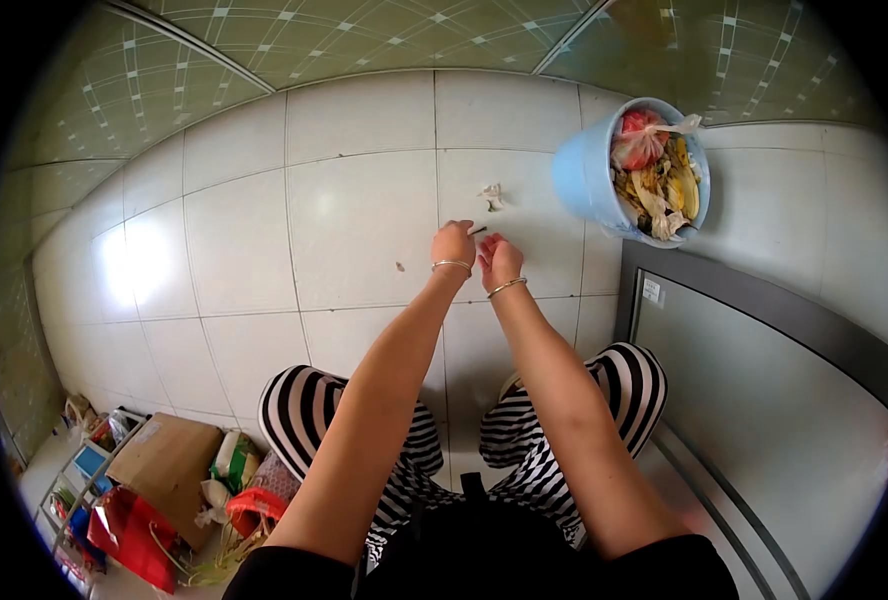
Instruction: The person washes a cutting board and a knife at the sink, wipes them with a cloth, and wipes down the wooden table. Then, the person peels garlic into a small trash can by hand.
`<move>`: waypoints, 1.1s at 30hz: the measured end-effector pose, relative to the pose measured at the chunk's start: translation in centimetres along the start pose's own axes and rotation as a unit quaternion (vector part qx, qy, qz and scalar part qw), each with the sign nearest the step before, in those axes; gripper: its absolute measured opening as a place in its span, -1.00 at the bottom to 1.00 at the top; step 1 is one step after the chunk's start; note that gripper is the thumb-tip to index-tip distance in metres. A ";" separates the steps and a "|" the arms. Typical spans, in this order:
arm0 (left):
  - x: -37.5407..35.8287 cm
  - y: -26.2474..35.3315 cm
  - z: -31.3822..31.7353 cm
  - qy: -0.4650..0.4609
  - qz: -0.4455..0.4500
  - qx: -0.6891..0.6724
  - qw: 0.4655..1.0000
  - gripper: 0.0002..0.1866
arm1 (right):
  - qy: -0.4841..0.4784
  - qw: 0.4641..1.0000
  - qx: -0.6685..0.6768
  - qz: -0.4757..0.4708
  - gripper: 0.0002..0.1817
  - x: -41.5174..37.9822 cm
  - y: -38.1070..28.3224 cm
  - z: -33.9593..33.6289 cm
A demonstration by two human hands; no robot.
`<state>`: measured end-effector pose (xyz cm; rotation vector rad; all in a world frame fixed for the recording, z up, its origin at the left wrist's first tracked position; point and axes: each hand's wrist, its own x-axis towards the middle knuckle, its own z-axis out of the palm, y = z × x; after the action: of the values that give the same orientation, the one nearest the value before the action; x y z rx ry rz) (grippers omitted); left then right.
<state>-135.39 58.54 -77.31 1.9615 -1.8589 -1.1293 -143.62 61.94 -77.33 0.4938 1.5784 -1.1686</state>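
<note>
small dark sliver (477, 231) at left hand's fingers, low over white floor tile.

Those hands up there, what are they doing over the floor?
A person in striped trousers holds both arms out over a white tiled floor. The left hand pinches a small dark thing, too small to identify, and the right hand is beside it. A crumpled white scrap lies just beyond, near a blue bin full of rubbish.

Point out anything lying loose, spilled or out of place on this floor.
A crumpled white scrap lies on the floor tiles beside the blue bin, outside it, just beyond the left hand and right hand. A small brown speck sits nearby. The bin is heaped to its rim with scraps.
</note>
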 end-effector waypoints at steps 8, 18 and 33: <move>0.9 -0.5 1.9 -0.088 -0.081 0.009 0.993 -0.80 | -0.109 0.994 -0.010 0.027 -0.89 2.7 0.7 -0.8; -4.1 9.3 -4.1 -0.037 0.051 -0.129 0.990 -0.84 | -0.096 0.972 -0.054 -0.208 -0.67 -9.8 -6.2 -2.1; -2.2 24.9 -4.8 -0.063 0.258 -0.209 0.941 -0.76 | -0.087 0.937 0.124 -0.315 -0.56 -17.5 -21.1 -7.2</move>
<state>-150.98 54.42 -57.63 1.1096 -1.8397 -1.3472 -157.78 63.23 -52.81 0.0217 1.4783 -1.8589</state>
